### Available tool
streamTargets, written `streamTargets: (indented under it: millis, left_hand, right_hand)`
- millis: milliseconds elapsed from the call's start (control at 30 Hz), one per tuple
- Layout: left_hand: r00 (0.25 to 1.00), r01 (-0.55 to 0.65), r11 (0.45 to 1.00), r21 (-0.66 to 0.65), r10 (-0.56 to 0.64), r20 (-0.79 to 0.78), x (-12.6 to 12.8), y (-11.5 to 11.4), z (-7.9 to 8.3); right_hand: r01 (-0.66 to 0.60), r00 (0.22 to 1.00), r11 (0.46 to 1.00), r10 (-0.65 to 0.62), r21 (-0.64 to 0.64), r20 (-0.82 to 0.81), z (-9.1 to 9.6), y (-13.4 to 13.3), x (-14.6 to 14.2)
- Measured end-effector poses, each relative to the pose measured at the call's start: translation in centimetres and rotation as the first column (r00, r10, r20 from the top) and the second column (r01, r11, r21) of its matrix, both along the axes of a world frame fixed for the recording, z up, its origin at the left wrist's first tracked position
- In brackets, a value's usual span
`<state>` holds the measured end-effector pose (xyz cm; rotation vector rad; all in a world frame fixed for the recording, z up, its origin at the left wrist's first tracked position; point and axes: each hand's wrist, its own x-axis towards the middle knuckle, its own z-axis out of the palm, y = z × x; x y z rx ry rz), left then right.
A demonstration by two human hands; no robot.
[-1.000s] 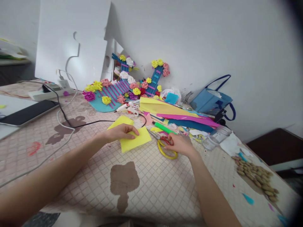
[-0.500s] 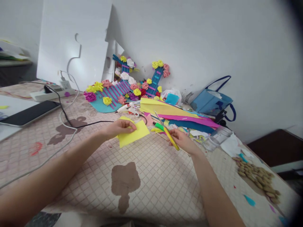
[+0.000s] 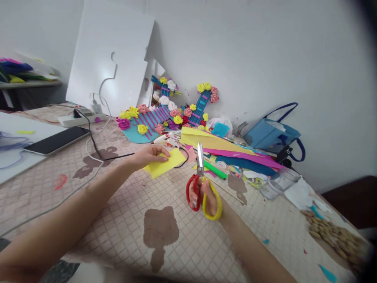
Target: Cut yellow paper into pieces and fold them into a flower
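Note:
My left hand [image 3: 149,155] pinches a yellow sheet of paper [image 3: 166,163] and holds it a little above the table. My right hand [image 3: 207,199] has its fingers through the handles of red and yellow scissors [image 3: 201,184]. The scissors stand upright, blades closed and pointing up, just right of the yellow sheet and closer to me.
A pile of coloured paper sheets [image 3: 226,147], a green marker [image 3: 215,169], a glue gun [image 3: 165,137] and paper-flower crafts [image 3: 153,120] lie behind the hands. A phone [image 3: 57,139], power strip [image 3: 82,118] and cables sit left. A blue bag [image 3: 272,133] and nuts [image 3: 332,236] are right.
My right hand lifted the scissors off the table and brought them upright towards me. My left hand raised the yellow sheet slightly. The view shifted left.

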<state>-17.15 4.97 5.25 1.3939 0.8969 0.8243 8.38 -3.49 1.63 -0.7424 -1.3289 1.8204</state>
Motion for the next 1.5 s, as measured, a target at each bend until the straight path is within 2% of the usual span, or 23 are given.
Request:
streamTargets:
  millis: [133,233,400,633,833,1133,1500]
  left_hand:
    - [1.0,0.0,1.0,0.002,0.0,0.017,-0.4,0.3,-0.1]
    - [0.999,-0.006,1.0,-0.008,0.006,0.033,-0.5,0.3,-0.1]
    - [0.998,-0.033,0.999,-0.032,0.035,0.06,-0.7,0.4,0.0]
    - [0.997,-0.049,0.998,-0.026,0.051,0.065,-1.2,0.8,-0.1]
    - [0.997,-0.013,1.0,-0.02,0.015,0.074,-1.2,0.8,-0.1]
    - [0.999,0.017,1.0,0.0,-0.017,0.041,-1.1,0.4,0.2]
    - [0.996,0.087,0.989,0.118,-0.086,-0.012,-1.0,0.2,0.6]
  right_hand:
    - [-0.155,0.988,0.981,0.152,-0.115,-0.035,0.5,-1.2,-0.5]
    - [-0.306,0.946,0.931,0.274,-0.199,-0.176,0.8,-1.6,-0.8]
    - [-0.425,0.877,0.874,0.331,-0.237,-0.349,0.6,-1.6,-1.0]
    - [-0.421,0.874,0.869,0.313,-0.26,-0.371,0.2,-1.4,-0.7]
    - [-0.418,0.878,0.867,0.309,-0.272,-0.364,0.4,-1.3,-0.8]
    - [-0.457,0.864,0.834,0.334,-0.309,-0.377,0.9,-1.2,-0.6]
    - [-0.476,0.854,0.822,0.347,-0.312,-0.389,1.0,-1.3,-0.5]
